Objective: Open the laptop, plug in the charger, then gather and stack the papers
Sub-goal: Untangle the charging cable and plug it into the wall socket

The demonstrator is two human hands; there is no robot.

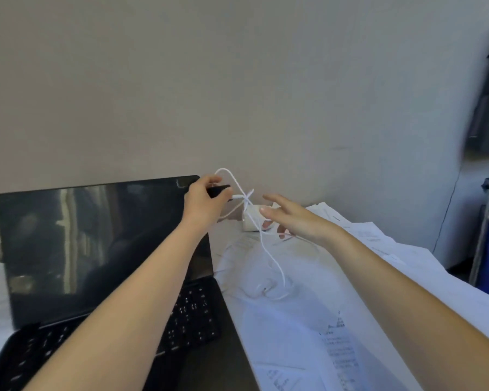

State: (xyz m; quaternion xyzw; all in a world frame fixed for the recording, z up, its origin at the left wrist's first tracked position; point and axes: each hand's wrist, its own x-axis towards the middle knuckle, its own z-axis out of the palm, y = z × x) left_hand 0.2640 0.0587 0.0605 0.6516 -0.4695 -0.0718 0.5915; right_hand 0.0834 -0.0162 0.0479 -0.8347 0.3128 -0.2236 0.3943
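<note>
Wall (237,80): plain grey, fills the upper half of the frame.
Laptop (96,244): open, left of frame, screen dark, keyboard running into the lower left corner.
Papers (308,306): loose white sheets, unstacked, overlapping, spread from centre to lower right, beside the laptop.
Table (232,340): dark strip visible between keyboard and papers.
Left hand (205,201): at the screen's upper right corner, fingers curled round a small dark piece (219,191), too blurred to identify.
Right hand (294,218): right of centre, fingers spread and straight, holding nothing, reaching over the charger block (250,222). Cannot tell whether the fingertips touch it.
Cable (269,251): thin, white, loops above the left hand, crosses itself between the two hands, then trails down onto the papers.
Charger block: white, sits on the papers near the wall.
</note>
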